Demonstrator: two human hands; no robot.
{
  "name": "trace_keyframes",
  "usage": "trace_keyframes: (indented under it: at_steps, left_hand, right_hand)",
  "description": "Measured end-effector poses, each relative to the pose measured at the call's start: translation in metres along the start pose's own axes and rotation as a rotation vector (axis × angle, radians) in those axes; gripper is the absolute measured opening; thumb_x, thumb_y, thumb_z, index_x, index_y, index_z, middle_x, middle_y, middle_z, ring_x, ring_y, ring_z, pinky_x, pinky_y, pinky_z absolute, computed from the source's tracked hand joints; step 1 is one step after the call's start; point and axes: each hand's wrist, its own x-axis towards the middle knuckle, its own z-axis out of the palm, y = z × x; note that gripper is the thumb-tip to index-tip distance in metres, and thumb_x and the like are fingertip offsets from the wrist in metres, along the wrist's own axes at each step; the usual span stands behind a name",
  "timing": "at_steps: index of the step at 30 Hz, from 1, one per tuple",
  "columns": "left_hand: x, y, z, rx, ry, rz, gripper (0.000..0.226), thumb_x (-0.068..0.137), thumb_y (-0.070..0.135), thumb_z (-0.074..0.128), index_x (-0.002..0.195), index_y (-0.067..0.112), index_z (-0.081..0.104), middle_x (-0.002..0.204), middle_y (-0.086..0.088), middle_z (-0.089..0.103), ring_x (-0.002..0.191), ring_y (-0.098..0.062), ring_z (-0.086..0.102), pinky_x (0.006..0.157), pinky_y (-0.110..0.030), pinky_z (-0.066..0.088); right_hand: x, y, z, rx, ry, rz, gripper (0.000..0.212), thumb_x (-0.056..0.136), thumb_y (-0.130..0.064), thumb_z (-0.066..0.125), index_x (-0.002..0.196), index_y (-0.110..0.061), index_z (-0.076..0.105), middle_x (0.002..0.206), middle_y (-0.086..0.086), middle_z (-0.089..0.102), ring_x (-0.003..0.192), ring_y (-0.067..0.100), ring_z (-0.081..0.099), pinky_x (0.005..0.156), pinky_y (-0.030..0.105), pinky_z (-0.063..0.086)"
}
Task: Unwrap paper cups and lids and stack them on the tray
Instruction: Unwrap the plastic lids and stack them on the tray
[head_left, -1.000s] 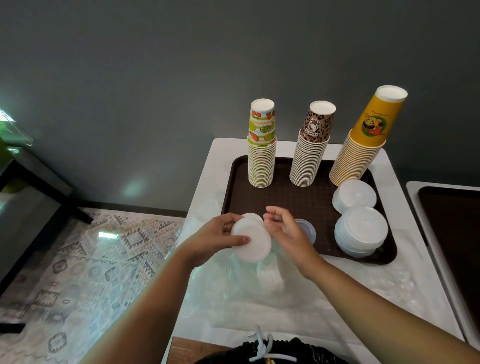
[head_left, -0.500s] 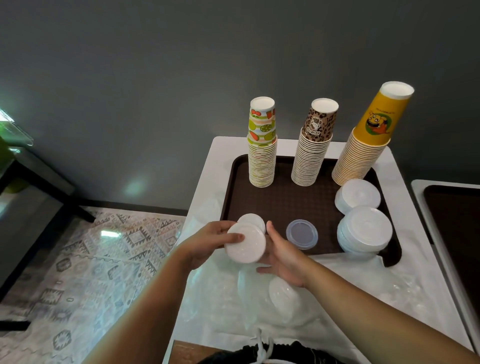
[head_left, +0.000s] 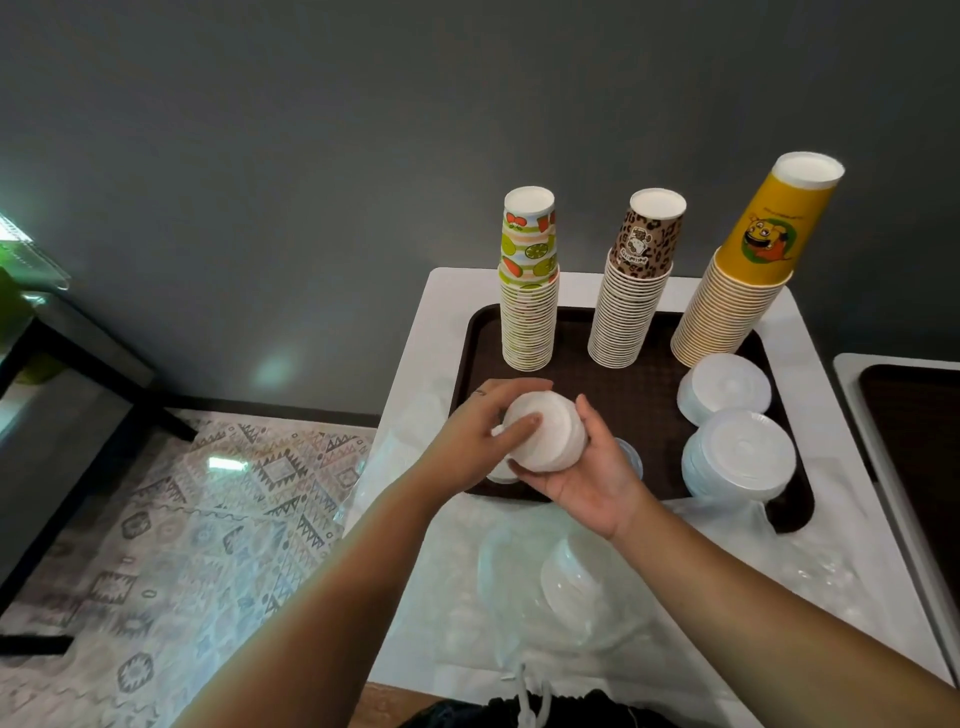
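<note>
Both hands (head_left: 545, 457) gripping lids (head_left: 545, 434), over tray (head_left: 644, 400)

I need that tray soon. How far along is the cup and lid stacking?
Done: three cup stacks and two lid piles stand on the tray. In hand: left hand and right hand hold a small lid stack over the tray's front. Left: more lids still in plastic wrap on the table.

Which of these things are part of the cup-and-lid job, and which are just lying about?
Job: lid stack held by left hand and right hand; three cup stacks; lid piles; brown tray; plastic wrap.

Lying about: patterned rug; second tray; dark side table.
</note>
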Motion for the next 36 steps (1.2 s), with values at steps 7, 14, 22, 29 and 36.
trace_keyframes:
  at_steps: [7,14,22,29,36]
  left_hand:
    - [0.012,0.002,0.015,0.266,0.029,0.010,0.082,0.064,0.033,0.085,0.133,0.031,0.041,0.123,0.004,0.051,0.106,-0.007,0.046,0.084,-0.018,0.036]
    - [0.018,0.002,0.013,0.263,-0.007,-0.030,0.077,0.065,0.031,0.084,0.128,0.029,0.041,0.116,0.006,0.054,0.102,-0.010,0.049,0.080,-0.020,0.040]
    - [0.031,-0.004,0.020,0.225,-0.009,-0.080,0.076,0.061,0.036,0.086,0.124,0.034,0.043,0.112,0.010,0.053,0.099,-0.007,0.049,0.075,-0.017,0.038]
    - [0.048,-0.008,0.016,-0.085,-0.021,-0.222,0.061,0.063,0.030,0.087,0.108,0.041,0.047,0.108,0.013,0.058,0.104,-0.005,0.056,0.088,-0.026,0.051]
    - [0.081,-0.024,0.008,0.203,0.159,-0.386,0.077,0.071,0.037,0.080,0.132,0.021,0.036,0.119,0.005,0.047,0.108,-0.014,0.047,0.082,-0.028,0.043]
  right_hand:
    - [0.003,-0.010,0.000,-0.050,0.004,0.035,0.060,0.096,-0.057,0.025,0.126,-0.015,0.057,0.114,0.010,0.068,0.098,0.021,0.067,0.072,0.031,0.058]
    - [0.004,-0.013,-0.003,-0.068,0.007,0.055,0.058,0.096,-0.056,0.030,0.125,-0.014,0.058,0.119,0.012,0.065,0.101,0.022,0.065,0.079,0.032,0.056]
    - [0.011,-0.019,-0.009,-0.075,0.022,0.067,0.060,0.092,-0.059,0.037,0.125,-0.013,0.059,0.123,0.012,0.063,0.109,0.023,0.061,0.092,0.035,0.050]
    - [0.018,-0.031,-0.017,0.020,0.013,0.061,0.056,0.093,-0.050,0.042,0.132,-0.011,0.053,0.130,0.015,0.059,0.118,0.027,0.057,0.089,0.037,0.052]
    - [0.025,-0.040,-0.037,0.074,0.173,0.012,0.050,0.090,-0.050,0.050,0.126,-0.016,0.054,0.113,0.016,0.062,0.098,0.032,0.062,0.065,0.039,0.059]
